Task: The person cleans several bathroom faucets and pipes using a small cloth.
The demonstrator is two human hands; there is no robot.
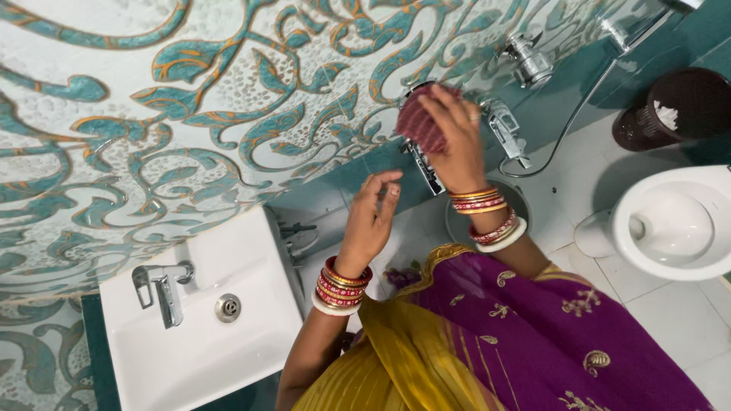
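From where I watched through the head camera, my right hand point(455, 141) was closed around a crumpled dark red cloth point(421, 122), pressing it against the chrome wall-mounted tap fitting point(423, 164) on the teal-and-white patterned tile wall point(152, 99). My left hand point(373, 213) hung free just below, fingers loosely curled and half open, gripping nothing, close to the fitting but apart from it. To do the wiping well I judged that the cloth should stay bunched firmly in the palm, wrap round the metal rather than skim its face, and follow the body of the fitting down its length (the bangles on both wrists sat near the metal, so the wrist wanted keeping a little off it). Room was tight on the right: another chrome tap point(504, 129) with a thin grey hose point(567, 125) stood just beside the hand, and a further chrome valve point(527, 61) stood above that. To the left the white rectangular ceramic washbasin point(251, 327), with its own chrome mixer tap point(161, 285), had its edge near the left forearm. The white toilet bowl point(674, 224) and dark brown waste bin point(670, 106) stood well apart, leaving open floor between.
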